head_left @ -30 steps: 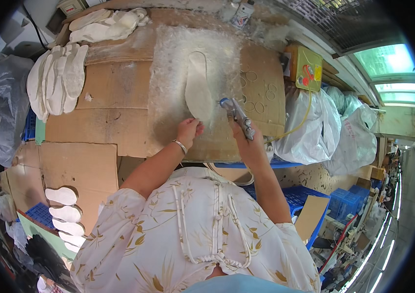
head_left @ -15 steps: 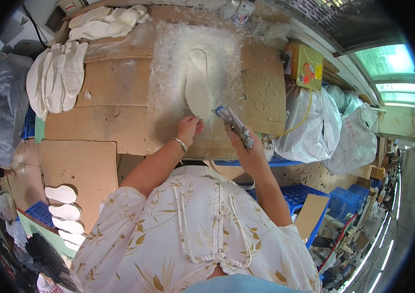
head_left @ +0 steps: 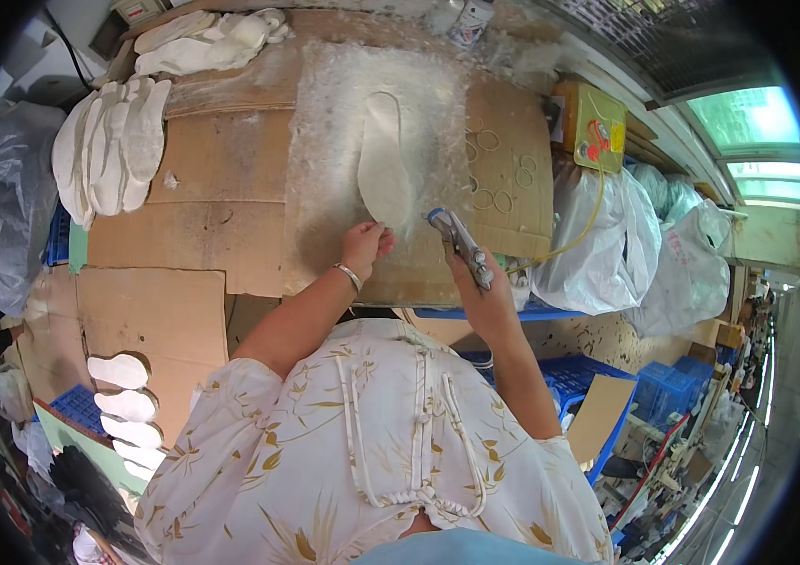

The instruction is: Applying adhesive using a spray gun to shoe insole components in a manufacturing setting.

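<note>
A pale insole lies lengthwise on a whitish, crusted work mat, its lower end toward me. At that lower end my left hand has its fingers closed, with the fingertips touching the insole's edge. My right hand is wrapped round a metal spray gun with a blue front ring. The gun's nozzle points up and left, a short way right of the insole's lower end, apart from it. A yellow hose runs from near the gun toward a yellow box.
Stacked white insoles lie at the left; more insoles at the far left. Several single insoles sit lower left. The yellow box and a white plastic bag stand right. A can is at the back.
My right hand has shifted the spray gun slightly to the right, away from the insole. My left hand stays at the insole's lower end.
</note>
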Demonstrator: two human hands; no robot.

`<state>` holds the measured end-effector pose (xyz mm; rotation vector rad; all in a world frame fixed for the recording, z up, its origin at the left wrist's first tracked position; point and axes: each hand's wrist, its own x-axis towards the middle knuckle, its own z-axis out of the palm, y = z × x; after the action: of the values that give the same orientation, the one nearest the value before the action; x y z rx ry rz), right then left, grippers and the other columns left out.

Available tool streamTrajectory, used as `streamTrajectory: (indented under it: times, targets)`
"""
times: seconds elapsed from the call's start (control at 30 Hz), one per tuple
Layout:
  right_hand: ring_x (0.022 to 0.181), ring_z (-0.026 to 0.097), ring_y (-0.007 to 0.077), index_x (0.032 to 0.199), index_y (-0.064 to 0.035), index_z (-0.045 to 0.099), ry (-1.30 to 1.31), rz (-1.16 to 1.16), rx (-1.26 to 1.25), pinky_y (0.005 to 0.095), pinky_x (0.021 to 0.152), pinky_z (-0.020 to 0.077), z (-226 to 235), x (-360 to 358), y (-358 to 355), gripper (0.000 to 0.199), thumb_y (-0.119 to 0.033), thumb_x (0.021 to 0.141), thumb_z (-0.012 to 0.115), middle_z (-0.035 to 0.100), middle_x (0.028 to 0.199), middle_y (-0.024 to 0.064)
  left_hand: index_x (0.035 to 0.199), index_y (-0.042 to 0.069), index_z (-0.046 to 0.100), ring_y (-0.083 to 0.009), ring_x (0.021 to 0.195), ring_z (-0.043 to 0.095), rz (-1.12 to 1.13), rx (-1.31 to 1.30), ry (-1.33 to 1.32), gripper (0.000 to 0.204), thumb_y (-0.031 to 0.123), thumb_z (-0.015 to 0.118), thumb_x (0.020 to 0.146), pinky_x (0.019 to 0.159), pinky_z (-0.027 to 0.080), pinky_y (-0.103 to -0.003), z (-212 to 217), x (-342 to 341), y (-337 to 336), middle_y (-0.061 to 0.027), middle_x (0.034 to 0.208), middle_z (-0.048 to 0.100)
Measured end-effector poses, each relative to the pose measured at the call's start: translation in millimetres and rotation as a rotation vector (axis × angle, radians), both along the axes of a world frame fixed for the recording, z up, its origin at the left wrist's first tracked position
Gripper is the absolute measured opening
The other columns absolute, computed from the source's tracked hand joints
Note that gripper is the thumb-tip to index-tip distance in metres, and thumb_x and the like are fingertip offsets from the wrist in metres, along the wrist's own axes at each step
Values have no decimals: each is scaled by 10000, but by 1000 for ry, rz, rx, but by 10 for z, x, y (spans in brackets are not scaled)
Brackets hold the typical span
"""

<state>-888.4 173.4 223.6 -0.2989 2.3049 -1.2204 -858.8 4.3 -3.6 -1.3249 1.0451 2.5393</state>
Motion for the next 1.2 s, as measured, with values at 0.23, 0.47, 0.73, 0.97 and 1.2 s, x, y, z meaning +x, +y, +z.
streamTrajectory:
  times: [0.23,0.47,0.73,0.97,1.2]
  targets:
    - [577,418,190,918,-26,540,17,44,16,328,556,394,6,41,12,238,-260,896,582,510,652,102,984,20,546,-174,761,641,1,-7,2,158,156,551,904,645,540,-280,37,5,7,-84,904,622]
    - [585,455,216,932,-28,536,3,91,-26,327,566,401,27,140,70,229,-251,898,574,518,661,114,981,21,548,-181,736,643,-14,-16,-9,165,164,561,898,620,544,-278,40,20,2,-81,892,621]
    - [592,445,218,933,-25,533,-2,88,37,334,571,399,7,157,154,235,-254,898,573,511,660,126,980,24,547,-181,726,644,-16,-13,-18,158,160,557,900,609,545,-273,46,10,1,-79,884,618]
    - [585,446,228,933,-26,535,23,86,97,339,564,399,-105,151,269,239,-258,896,576,510,654,138,998,22,539,-187,738,645,-20,-8,-9,162,153,550,903,616,545,-274,25,20,-7,-86,901,617]
    - [585,462,239,923,-25,540,-1,70,86,337,569,407,-62,186,258,210,-229,892,577,526,670,143,1019,19,540,-187,746,644,-16,-11,-12,169,141,552,902,618,542,-279,49,33,-7,-81,910,617]
